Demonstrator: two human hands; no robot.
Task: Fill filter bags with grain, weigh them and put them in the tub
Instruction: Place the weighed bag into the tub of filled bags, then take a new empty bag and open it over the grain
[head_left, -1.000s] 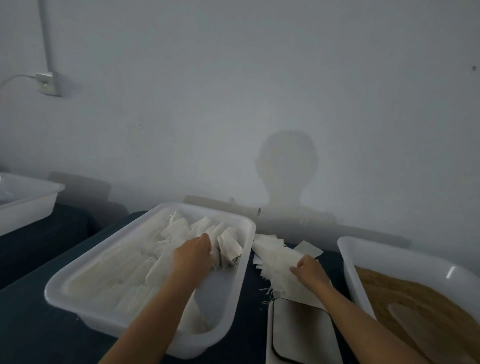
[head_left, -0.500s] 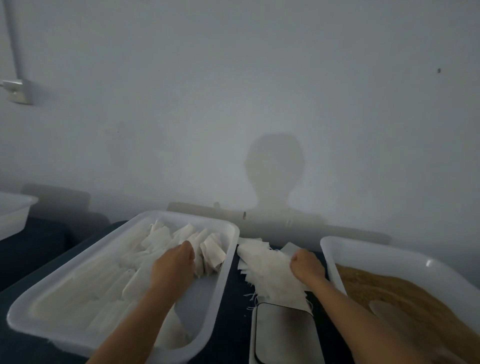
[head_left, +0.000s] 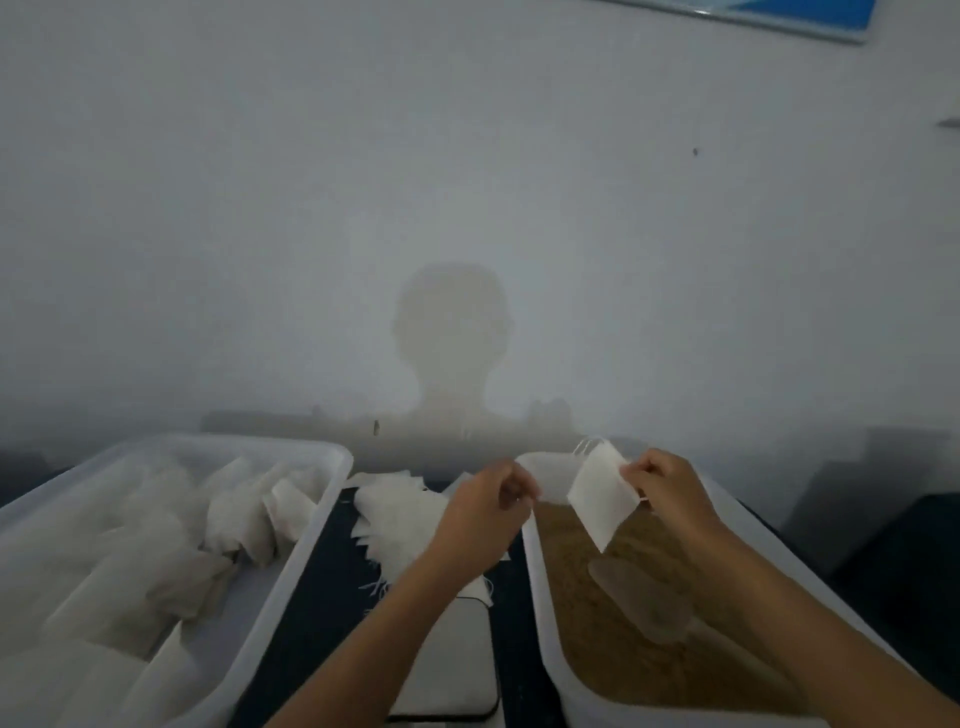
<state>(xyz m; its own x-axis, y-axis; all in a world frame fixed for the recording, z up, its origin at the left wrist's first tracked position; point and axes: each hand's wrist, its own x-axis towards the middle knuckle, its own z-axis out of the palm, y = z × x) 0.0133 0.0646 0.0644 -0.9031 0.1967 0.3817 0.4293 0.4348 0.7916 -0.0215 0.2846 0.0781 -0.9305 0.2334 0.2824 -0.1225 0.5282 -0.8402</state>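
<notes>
My right hand (head_left: 670, 493), right of centre in the frame, pinched one white filter bag (head_left: 602, 496) by its right edge, fingers curled onto it. The bag hung tilted in the air, a corner pointing down, above the far end of the grain tub (head_left: 535, 571); its drawstring stuck up at the top corner. My left hand (head_left: 483, 512), centre of frame, was raised just left of the bag with the fingers curled in; the blur kept me from telling whether the fingertips had hold of anything, perhaps a string, so I could not say what it gripped.

Grain tub, lower right: white plastic, holding brown grain (head_left: 644, 670) spread across the bottom. A pale scoop (head_left: 639, 603) lay on the grain, partly sunk in, below the hanging bag.

Bag tub (head_left: 291, 577), lower left: white plastic, long, running from the bottom edge up toward the wall. It held many filled filter bags (head_left: 171, 561), pale and lumpy, piled loosely, the heap reaching the far right corner.

Between the two tubs, on the dark table (head_left: 322, 587), lay a fanned stack of empty bags (head_left: 400, 519) with loose strings at its near edge. Nearer to me, bottom centre, sat the scale (head_left: 447, 670), flat grey plate, my left forearm crossing over it.

My shadow stood on the grey wall (head_left: 467, 182) behind
</notes>
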